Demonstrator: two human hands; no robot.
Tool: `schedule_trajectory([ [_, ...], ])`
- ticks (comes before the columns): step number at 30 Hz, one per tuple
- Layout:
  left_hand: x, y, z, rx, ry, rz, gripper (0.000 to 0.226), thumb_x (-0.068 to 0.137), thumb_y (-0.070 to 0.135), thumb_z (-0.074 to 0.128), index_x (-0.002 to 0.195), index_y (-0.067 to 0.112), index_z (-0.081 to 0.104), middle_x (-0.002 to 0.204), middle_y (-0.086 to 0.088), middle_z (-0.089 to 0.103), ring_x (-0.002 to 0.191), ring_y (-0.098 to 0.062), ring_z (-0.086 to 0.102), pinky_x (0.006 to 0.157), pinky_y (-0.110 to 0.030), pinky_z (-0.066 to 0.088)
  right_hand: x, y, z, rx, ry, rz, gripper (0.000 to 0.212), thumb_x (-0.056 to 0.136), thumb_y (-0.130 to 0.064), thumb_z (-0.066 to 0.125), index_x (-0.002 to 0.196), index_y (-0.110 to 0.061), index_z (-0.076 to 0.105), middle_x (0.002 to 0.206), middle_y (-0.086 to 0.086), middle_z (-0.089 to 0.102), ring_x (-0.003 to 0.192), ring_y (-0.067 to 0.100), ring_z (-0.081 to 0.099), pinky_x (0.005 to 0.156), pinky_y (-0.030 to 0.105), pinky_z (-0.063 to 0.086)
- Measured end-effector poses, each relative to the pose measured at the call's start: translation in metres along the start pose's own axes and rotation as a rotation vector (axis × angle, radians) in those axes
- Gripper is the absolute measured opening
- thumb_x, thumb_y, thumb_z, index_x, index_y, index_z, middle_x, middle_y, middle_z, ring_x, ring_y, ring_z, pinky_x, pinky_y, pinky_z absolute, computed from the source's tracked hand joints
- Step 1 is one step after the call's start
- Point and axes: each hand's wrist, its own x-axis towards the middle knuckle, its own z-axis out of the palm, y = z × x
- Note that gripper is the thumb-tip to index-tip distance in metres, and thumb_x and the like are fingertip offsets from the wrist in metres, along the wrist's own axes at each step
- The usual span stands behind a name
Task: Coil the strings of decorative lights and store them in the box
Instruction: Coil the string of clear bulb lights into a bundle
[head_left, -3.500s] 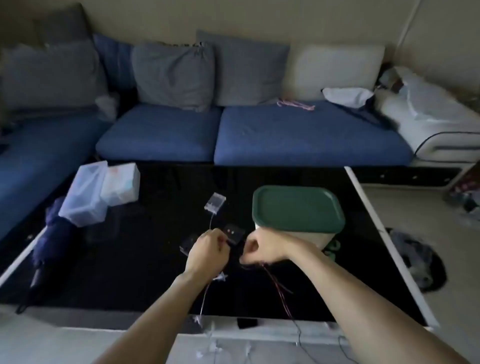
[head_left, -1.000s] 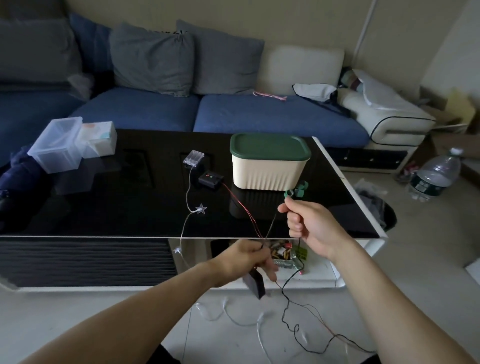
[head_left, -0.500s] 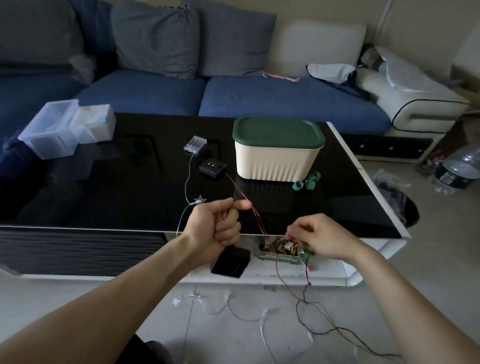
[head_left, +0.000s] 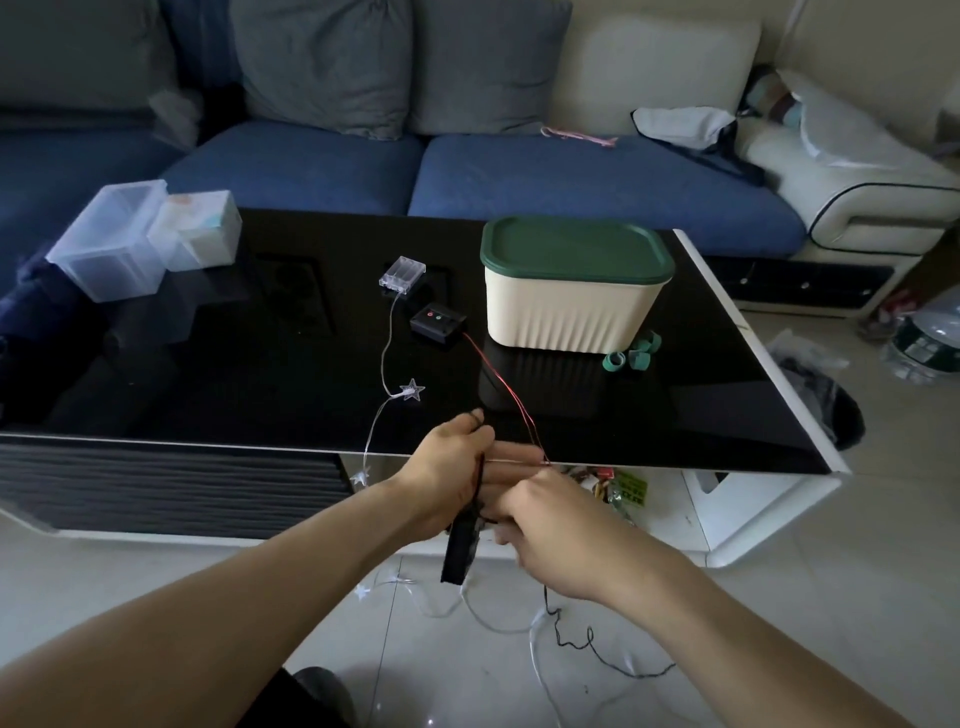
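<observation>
A cream box with a green lid stands shut on the black table. A thin red-and-black light string runs from a black battery pack to the table's front edge. In front of that edge my left hand holds the string, and a second black pack hangs below it. My right hand pinches the same string right beside the left hand; its dark wire trails on the floor. A clear star string leads from a clear battery case over the edge.
Two translucent plastic boxes sit at the table's left. Green rings lie beside the cream box. A blue sofa with cushions stands behind. A water bottle and a dark bag are on the floor at right.
My right hand has moved left and now meets my left hand on the string. My left hand has dropped slightly below the table edge, and the black pack hangs closer under it.
</observation>
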Motion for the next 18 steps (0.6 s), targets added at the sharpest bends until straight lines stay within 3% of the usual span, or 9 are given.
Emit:
schedule_trajectory([
  [2,0.002,-0.005,-0.005,0.112,0.005,-0.043,0.009,0.101,0.01,0.042,0.102,0.015,0.049,0.089,-0.022,0.059,0.068,-0.023,0.055,0.062,-0.033,0.045,0.0,-0.001,-0.006,0.046,0.124,-0.025,0.011,0.093,-0.02,0.064,0.089,-0.025,0.072,0.088,-0.015,0.064,0.079,0.005,0.061,0.073,0.026,0.051],
  [4,-0.001,-0.008,-0.007,0.221,-0.041,-0.072,0.014,0.094,0.01,0.046,0.082,0.012,0.052,0.074,-0.014,0.05,0.058,-0.02,0.048,0.054,-0.031,0.039,0.001,-0.001,-0.013,0.109,0.232,-0.007,0.01,0.086,-0.03,0.074,0.079,-0.032,0.068,0.063,-0.018,0.059,0.061,0.002,0.057,0.065,0.02,0.046],
  [6,-0.01,-0.006,-0.004,0.288,-0.177,-0.133,0.023,0.096,0.005,0.037,0.088,0.002,0.058,0.073,-0.016,0.06,0.054,-0.022,0.059,0.049,-0.028,0.047,0.002,0.002,-0.02,0.166,0.28,0.018,0.03,0.078,-0.036,0.083,0.069,-0.034,0.054,0.052,-0.015,0.055,0.053,0.004,0.056,0.058,0.02,0.044],
  [8,-0.016,-0.003,-0.005,0.36,-0.303,-0.19,0.028,0.098,0.006,0.031,0.099,0.002,0.059,0.077,-0.018,0.067,0.048,-0.023,0.057,0.043,-0.025,0.039,0.004,0.008,-0.025,0.292,0.214,0.086,0.035,0.073,-0.039,0.087,0.073,-0.031,0.053,0.052,-0.011,0.058,0.049,0.004,0.055,0.054,0.019,0.044],
  [10,-0.015,-0.003,-0.01,0.411,-0.337,-0.239,0.033,0.1,0.013,0.03,0.084,0.013,0.059,0.062,-0.01,0.056,0.04,-0.015,0.036,0.044,-0.026,0.019,0.007,0.018,-0.029,0.396,0.117,0.148,0.032,0.071,-0.041,0.088,0.082,-0.028,0.061,0.058,-0.009,0.061,0.051,0.001,0.051,0.055,0.019,0.044],
  [12,-0.014,-0.001,-0.016,0.401,-0.335,-0.325,0.035,0.104,0.028,0.029,0.077,0.019,0.05,0.054,0.0,0.03,0.042,-0.011,0.02,0.045,-0.025,0.013,0.009,0.031,-0.031,0.438,0.049,0.172,0.026,0.074,-0.038,0.087,0.086,-0.025,0.067,0.067,-0.005,0.068,0.059,0.003,0.057,0.061,0.023,0.048],
  [15,-0.014,0.002,-0.025,0.39,-0.401,-0.426,0.052,0.105,0.052,0.021,0.108,0.012,0.053,0.055,0.005,0.018,0.043,-0.008,0.015,0.043,-0.023,0.012,0.011,0.048,-0.03,0.455,0.018,0.196,0.018,0.075,-0.036,0.086,0.083,-0.025,0.074,0.077,-0.004,0.074,0.072,0.014,0.07,0.07,0.03,0.056],
  [17,-0.015,0.004,-0.028,0.444,-0.401,-0.403,0.053,0.106,0.049,0.023,0.118,0.01,0.058,0.055,0.005,0.017,0.044,-0.009,0.015,0.045,-0.026,0.01,0.014,0.052,-0.028,0.509,0.05,0.206,0.017,0.079,-0.034,0.083,0.084,-0.02,0.075,0.079,0.007,0.074,0.074,0.027,0.069,0.071,0.036,0.056],
  [18,-0.015,0.005,-0.028,0.457,-0.391,-0.37,0.047,0.106,0.043,0.026,0.113,0.012,0.061,0.055,0.004,0.018,0.044,-0.009,0.015,0.047,-0.027,0.01,0.016,0.052,-0.026,0.563,0.058,0.202,0.015,0.083,-0.031,0.08,0.086,-0.017,0.075,0.08,0.014,0.073,0.069,0.031,0.065,0.069,0.038,0.055],
])
